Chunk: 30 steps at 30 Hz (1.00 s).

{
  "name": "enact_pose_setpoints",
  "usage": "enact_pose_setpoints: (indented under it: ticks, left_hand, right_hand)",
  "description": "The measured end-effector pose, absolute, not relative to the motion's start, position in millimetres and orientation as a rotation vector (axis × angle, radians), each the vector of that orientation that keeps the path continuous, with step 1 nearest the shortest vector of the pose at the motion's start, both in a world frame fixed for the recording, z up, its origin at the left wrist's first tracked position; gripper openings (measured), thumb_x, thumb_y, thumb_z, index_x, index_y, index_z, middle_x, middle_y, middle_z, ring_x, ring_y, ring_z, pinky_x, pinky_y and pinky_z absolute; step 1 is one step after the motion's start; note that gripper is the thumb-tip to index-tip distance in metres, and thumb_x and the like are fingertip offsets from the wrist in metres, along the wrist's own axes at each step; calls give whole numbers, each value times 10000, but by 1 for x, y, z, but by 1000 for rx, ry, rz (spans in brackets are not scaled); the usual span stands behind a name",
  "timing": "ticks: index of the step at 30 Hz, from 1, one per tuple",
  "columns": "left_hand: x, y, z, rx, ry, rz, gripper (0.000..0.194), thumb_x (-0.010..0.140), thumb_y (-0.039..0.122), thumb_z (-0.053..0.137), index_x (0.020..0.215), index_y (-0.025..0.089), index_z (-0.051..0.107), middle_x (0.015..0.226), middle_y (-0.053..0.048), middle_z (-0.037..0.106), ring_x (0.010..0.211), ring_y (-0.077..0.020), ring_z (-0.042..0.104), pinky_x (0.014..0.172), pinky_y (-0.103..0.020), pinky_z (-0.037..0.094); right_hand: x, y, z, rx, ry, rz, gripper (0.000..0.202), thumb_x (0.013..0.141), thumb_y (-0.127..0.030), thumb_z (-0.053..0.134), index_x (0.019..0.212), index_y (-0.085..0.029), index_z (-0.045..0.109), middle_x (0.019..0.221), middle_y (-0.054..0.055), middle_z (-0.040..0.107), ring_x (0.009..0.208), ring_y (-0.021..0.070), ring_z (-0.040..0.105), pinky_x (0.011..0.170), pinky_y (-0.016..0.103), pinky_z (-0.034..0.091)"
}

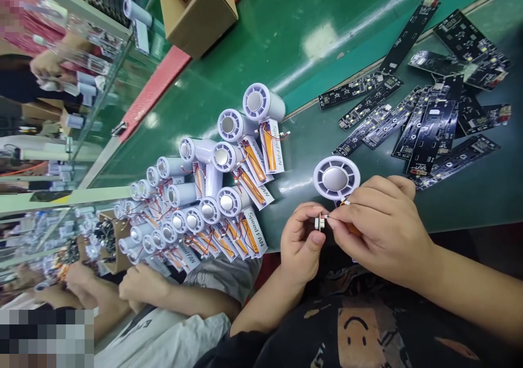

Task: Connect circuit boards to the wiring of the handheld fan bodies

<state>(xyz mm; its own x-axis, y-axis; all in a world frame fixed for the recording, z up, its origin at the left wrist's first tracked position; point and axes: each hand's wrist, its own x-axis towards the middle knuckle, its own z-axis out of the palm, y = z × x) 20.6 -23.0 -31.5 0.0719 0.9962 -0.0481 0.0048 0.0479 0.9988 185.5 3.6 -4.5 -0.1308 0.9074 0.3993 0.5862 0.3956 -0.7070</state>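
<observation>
Close to the table's near edge, my left hand (302,240) pinches a small circuit board (320,222), seen edge-on, between thumb and fingers. Touching it from the right, my right hand (378,224) has its fingertips closed on a small white connector (326,216). Just behind my hands is a white fan unit (335,178) with a round silver centre; its lower part is hidden by my right hand. An orange part shows beneath my right fingers.
Black circuit boards (433,134) lie piled at the right. Many white fan units (231,202) with orange batteries stand at the left. Behind them is a cardboard box (198,17). A co-worker's hand (143,286) and other people are at the left.
</observation>
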Motion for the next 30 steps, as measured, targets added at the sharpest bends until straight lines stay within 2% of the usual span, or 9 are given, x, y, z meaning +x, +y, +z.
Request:
enact_pose_setpoints:
  ticks: [5,16,22,26,30]
  left_hand:
    - [20,-20,-31,1206,1146,1127,298,854,481,692,1054,259,689,977,-39,658,939,-169,617,830,-291,521]
    - [22,-21,-26,1162,1197,1097,300,832,472,718,1023,243,687,955,-36,643,875,-159,618,800,-286,526]
    - [19,-21,-29,1242,1145,1116,282,836,432,731,1066,271,706,973,-32,664,922,-162,622,821,-283,517]
    - [16,-19,-26,1315,1124,1112,269,846,347,741,1111,307,713,1003,-23,673,923,-143,632,835,-270,517]
    - [16,-18,-23,1379,1131,1090,271,873,344,707,1143,318,719,1035,-44,687,923,-157,652,830,-297,537]
  right_hand:
    - [189,5,-4,-1279,-1809,601,247,881,-193,582,650,-198,669,587,-13,574,658,151,467,709,360,268]
    - [191,5,-4,-1267,-1761,695,257,881,-197,568,636,-199,647,581,-19,551,654,141,457,705,355,270]
    - [193,5,-2,-1259,-1709,784,239,868,-183,578,634,-202,624,597,-25,549,662,140,454,701,342,267]
    - [195,6,-1,-1235,-1711,849,220,865,-163,579,654,-203,628,605,-28,546,665,140,455,688,326,270]
    - [197,5,0,-1219,-1723,864,221,870,-150,570,665,-201,635,621,-26,558,678,139,473,688,321,277]
